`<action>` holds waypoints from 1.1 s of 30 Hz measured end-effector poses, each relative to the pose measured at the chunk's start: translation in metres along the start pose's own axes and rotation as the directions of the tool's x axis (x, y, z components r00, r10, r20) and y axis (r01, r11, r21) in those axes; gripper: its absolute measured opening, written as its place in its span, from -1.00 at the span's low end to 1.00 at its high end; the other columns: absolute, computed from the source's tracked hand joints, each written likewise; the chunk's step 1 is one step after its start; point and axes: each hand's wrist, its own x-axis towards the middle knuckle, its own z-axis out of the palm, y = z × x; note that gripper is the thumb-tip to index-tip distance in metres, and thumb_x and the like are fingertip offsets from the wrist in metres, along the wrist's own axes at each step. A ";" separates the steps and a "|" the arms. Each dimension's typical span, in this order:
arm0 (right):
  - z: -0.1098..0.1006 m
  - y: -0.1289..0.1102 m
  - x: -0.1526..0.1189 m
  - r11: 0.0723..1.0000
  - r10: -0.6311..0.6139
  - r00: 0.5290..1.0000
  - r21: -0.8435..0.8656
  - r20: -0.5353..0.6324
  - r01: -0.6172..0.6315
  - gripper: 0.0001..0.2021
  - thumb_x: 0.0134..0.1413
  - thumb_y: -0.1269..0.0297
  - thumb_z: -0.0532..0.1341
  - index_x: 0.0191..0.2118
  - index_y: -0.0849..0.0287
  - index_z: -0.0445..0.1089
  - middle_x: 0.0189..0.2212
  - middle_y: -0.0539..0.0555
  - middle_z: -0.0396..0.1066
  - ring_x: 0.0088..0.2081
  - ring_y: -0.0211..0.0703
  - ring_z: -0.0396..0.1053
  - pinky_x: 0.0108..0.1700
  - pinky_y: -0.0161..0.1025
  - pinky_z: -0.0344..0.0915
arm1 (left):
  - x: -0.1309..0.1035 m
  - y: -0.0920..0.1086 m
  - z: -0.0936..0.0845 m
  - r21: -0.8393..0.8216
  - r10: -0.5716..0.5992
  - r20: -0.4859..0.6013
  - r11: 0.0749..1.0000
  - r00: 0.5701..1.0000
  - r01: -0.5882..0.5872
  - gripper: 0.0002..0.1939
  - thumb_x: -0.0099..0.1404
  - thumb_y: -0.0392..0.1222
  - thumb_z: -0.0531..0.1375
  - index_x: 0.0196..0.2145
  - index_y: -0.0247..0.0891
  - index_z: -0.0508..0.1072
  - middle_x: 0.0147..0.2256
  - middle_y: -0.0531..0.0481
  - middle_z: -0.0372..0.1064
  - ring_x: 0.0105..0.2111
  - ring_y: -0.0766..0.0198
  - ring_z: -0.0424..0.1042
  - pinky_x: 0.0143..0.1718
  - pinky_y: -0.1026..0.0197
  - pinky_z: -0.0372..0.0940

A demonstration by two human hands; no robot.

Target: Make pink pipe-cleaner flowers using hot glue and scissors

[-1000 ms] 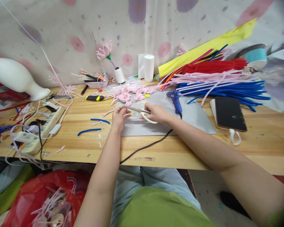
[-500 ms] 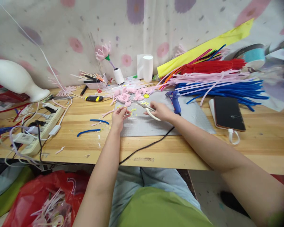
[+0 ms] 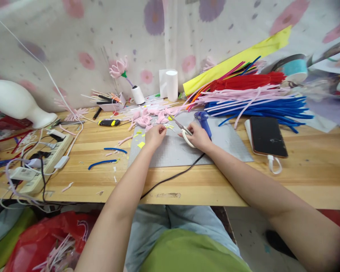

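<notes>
My right hand (image 3: 198, 136) is closed around the white-handled scissors (image 3: 187, 139). The metal blades point up and left, over the grey mat (image 3: 170, 156). A short way left of them, my left hand (image 3: 156, 136) is closed in a pinch, its fingertips near thin pale sticks; what it holds is too small to make out. Just beyond it lie pink fuzzy petals (image 3: 144, 121) made of pipe cleaners. Yellow scraps (image 3: 141, 144) are scattered on the mat left of that hand. Right behind my right hand rests a blue glue gun (image 3: 203, 122).
Bundles of blue (image 3: 257, 107), pink and red pipe cleaners lie at back right, with a phone (image 3: 266, 136) in front. A power strip (image 3: 49, 162) with tangled cables is on the left. A yellow-black cutter (image 3: 109, 122) and a pink flower (image 3: 119, 68) in a spool stand farther back.
My left hand has moved right, nearer the scissors, uncovering yellow scraps on the mat. The scissors stay in my right hand, their blades now angled more steeply upward. The view has shifted slightly.
</notes>
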 end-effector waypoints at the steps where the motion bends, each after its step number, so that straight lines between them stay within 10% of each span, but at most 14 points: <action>1: 0.001 -0.001 -0.001 1.000 0.000 1.000 0.010 0.000 0.000 -0.54 -0.20 -0.21 0.18 -0.48 0.11 0.10 -0.56 -0.02 0.30 -0.50 -0.23 0.21 -0.46 -0.30 0.03 | 0.002 0.001 0.004 0.058 0.010 0.008 0.998 1.000 -0.010 -0.89 0.13 -0.21 0.15 -0.39 -0.18 0.49 -0.39 0.00 0.46 -0.36 0.22 0.40 -0.30 0.20 0.21; 10: 0.003 -0.002 -0.002 0.999 -0.008 1.000 0.035 -0.002 0.008 -0.57 -0.20 -0.14 0.22 -0.48 0.10 0.09 -0.57 -0.04 0.27 -0.51 -0.23 0.20 -0.45 -0.30 0.03 | 0.008 -0.011 0.007 0.177 0.165 0.142 0.966 0.976 -0.189 -0.56 0.09 -0.29 0.16 -0.03 -0.20 0.41 -0.16 -0.02 0.47 -0.04 0.11 0.33 0.08 0.04 0.07; 19: 0.006 -0.001 -0.002 1.000 -0.006 1.000 0.020 -0.020 0.006 -0.61 -0.18 -0.09 0.23 -0.47 0.11 0.12 -0.56 -0.04 0.26 -0.51 -0.25 0.18 -0.47 -0.30 0.00 | 0.004 -0.015 -0.002 0.124 0.089 0.015 0.988 0.996 -0.090 -0.64 0.14 -0.22 0.15 -0.07 -0.21 0.38 -0.24 -0.02 0.48 -0.04 0.12 0.33 0.10 0.02 0.00; 33: 0.007 -0.003 -0.003 0.999 -0.012 0.999 0.038 -0.031 0.013 -0.61 -0.17 -0.09 0.22 -0.47 0.10 0.13 -0.56 -0.03 0.28 -0.48 -0.22 0.23 -0.43 -0.29 0.05 | 0.006 0.003 0.001 0.086 0.129 0.122 0.987 0.984 -0.139 -0.41 0.08 -0.44 0.07 0.10 -0.17 0.22 -0.23 0.02 0.51 0.11 0.19 0.23 0.21 -0.04 -0.22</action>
